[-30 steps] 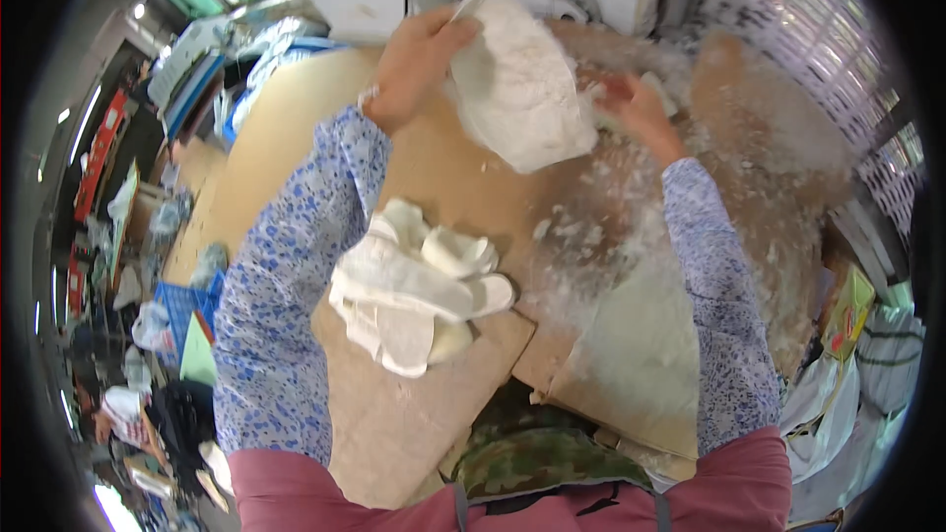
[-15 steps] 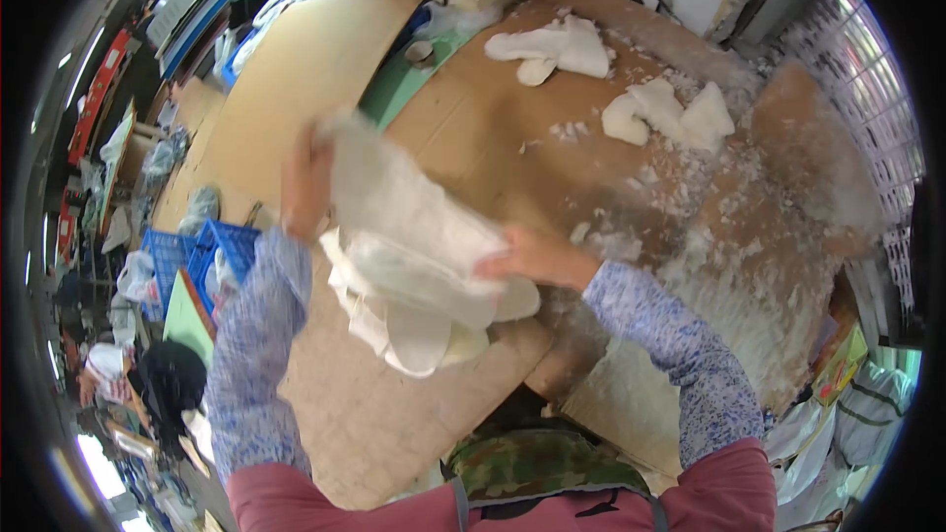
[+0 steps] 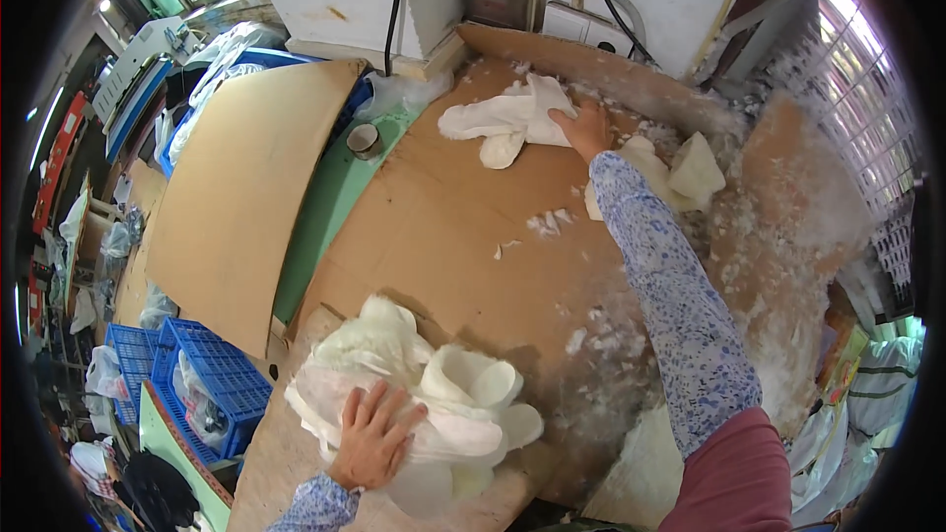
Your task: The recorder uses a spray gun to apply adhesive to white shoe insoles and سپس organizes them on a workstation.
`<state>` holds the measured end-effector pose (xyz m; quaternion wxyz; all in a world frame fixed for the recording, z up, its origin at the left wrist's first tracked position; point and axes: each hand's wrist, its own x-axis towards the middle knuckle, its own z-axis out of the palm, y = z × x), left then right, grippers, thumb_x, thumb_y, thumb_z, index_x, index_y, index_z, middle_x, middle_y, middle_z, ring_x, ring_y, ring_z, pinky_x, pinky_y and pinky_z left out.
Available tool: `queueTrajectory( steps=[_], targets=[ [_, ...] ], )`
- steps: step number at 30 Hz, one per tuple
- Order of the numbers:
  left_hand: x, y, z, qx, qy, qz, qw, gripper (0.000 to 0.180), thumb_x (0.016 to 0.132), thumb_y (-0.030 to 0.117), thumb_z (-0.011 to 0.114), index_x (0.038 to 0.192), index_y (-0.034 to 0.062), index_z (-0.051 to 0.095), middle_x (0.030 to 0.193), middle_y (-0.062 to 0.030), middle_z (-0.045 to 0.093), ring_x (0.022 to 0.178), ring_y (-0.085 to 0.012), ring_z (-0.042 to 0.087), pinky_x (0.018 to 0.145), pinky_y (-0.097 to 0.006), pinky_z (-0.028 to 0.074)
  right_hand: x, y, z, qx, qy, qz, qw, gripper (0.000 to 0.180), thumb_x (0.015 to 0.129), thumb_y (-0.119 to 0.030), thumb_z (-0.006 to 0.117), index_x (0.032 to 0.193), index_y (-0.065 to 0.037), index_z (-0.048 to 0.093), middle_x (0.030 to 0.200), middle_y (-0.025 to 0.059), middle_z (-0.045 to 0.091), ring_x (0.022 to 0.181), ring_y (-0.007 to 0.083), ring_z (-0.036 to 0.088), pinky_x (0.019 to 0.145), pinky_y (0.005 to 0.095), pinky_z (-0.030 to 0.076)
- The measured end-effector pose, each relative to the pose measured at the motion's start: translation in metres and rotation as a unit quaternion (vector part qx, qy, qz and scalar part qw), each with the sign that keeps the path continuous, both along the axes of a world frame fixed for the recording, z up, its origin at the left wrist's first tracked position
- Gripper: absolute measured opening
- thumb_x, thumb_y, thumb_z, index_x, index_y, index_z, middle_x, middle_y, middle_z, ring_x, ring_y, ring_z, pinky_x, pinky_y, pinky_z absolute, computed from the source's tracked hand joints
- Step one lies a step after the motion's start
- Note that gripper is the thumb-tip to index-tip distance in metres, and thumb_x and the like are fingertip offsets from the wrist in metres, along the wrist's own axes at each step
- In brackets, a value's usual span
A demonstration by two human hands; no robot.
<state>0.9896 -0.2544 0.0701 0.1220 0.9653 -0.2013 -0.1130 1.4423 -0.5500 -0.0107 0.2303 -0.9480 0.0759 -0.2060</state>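
A heap of soft white fabric pieces (image 3: 463, 419), some fluffy and some with rounded flaps, lies near me at the lower left. My left hand (image 3: 374, 438) rests flat on top of it with fingers spread. At the far side of the brown board, my right hand (image 3: 588, 130) has its fingers curled over the right edge of a white fabric piece (image 3: 512, 118). That piece still lies on the board, a rounded flap sticking out toward me. Just right of my right wrist is another white fabric piece (image 3: 698, 172), partly hidden by my forearm.
White fluff (image 3: 591, 330) is scattered over the brown cardboard (image 3: 443, 236), thickest on the right. A small round container (image 3: 365, 142) stands on a green strip at the left. Beyond are a loose tan board (image 3: 246, 187) and blue crates (image 3: 222, 384). A metal grille (image 3: 857, 108) bounds the right.
The white piece that both hands held up is down on the near heap, under my left hand. My right hand has reached far forward to another piece. The view has shifted.
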Motion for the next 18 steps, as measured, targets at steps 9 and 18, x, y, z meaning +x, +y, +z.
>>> queueTrajectory(
  steps=[9,18],
  targets=[
    [0.183,0.015,0.036,-0.216,0.093,-0.009,0.972,0.026,0.082,0.003,0.051,0.107,0.0025,0.055,0.109,-0.0201,0.056,0.097,-0.0355,0.055,0.080,-0.041,0.046,-0.058,0.008,0.018,0.392,0.398,0.269,0.785,0.044,0.072,-0.016,0.069,0.109,0.004,0.056,0.096,0.0127,0.063,0.083,0.0186,0.062,0.070,0.0307,0.049],
    [0.417,-0.072,-0.066,-0.400,0.078,0.081,0.910,0.054,0.091,0.034,0.049,0.137,0.0076,0.037,0.130,-0.0134,0.047,0.113,-0.0251,0.051,0.088,-0.035,0.046,-0.120,-0.026,0.045,0.394,0.407,0.358,0.742,0.034,0.084,-0.009,0.059,0.116,0.001,0.054,0.101,0.0054,0.063,0.086,0.0115,0.060,0.075,0.0262,0.048]
  ],
)
